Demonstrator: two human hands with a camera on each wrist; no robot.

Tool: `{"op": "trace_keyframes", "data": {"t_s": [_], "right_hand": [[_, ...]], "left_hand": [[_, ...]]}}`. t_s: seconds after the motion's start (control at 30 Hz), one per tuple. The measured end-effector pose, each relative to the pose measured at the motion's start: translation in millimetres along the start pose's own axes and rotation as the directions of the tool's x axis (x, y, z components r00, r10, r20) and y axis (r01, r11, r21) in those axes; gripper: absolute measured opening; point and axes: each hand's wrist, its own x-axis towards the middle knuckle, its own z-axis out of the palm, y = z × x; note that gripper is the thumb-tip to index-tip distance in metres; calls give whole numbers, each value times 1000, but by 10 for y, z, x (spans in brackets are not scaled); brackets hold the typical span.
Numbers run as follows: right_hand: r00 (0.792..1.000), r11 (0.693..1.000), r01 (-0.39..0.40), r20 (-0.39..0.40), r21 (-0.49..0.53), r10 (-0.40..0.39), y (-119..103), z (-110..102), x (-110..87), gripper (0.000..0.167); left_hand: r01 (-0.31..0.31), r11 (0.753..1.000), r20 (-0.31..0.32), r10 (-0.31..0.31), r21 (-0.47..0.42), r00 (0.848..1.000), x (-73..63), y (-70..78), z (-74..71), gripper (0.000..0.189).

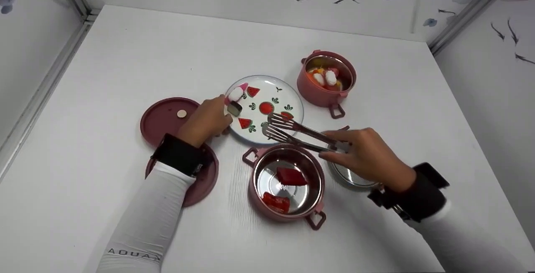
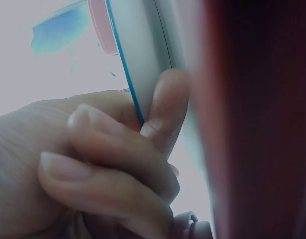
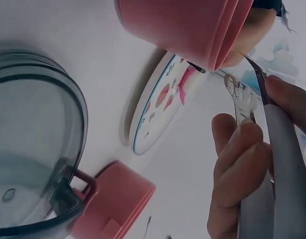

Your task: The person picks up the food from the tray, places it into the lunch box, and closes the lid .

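My left hand [image 1: 209, 119] grips the left rim of a white plate [image 1: 288, 91] with watermelon prints; the left wrist view shows its blue edge between thumb and finger. On the plate's left side lie a pink-and-white piece [image 1: 236, 94] and a dark-edged greyish block [image 1: 234, 108]. My right hand [image 1: 370, 156] holds slotted metal tongs [image 1: 311, 134], their spread ends over the plate's lower right part with nothing between them. Just below stands a pink pot [image 1: 284, 218] containing a dark red block [image 1: 291, 177] and a crumpled red piece [image 1: 276, 202].
A second pink pot [image 1: 317, 93] with orange, yellow and white pieces stands behind the plate at right. Two dark red lids [image 1: 161, 120] lie on the left, partly beneath my left arm. A clear glass vessel [image 3: 38, 129] sits under my right hand.
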Motion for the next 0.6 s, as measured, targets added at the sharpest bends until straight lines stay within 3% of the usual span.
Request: {"op": "trace_keyframes", "data": {"t_s": [0.13, 0.3, 0.6], "right_hand": [[999, 1000, 30, 40, 2, -30, -58, 71, 389, 34], [995, 1000, 15, 104, -8, -14, -130, 168, 759, 35], [992, 998, -26, 119, -51, 32, -175, 231, 975, 35]], "left_hand": [[-2, 1000, -7, 2, -10, 1000, -2, -8, 3, 49], [14, 1000, 5, -14, -23, 1000, 5, -23, 16, 50], [26, 999, 4, -25, -20, 1000, 16, 5, 2, 50]]}}
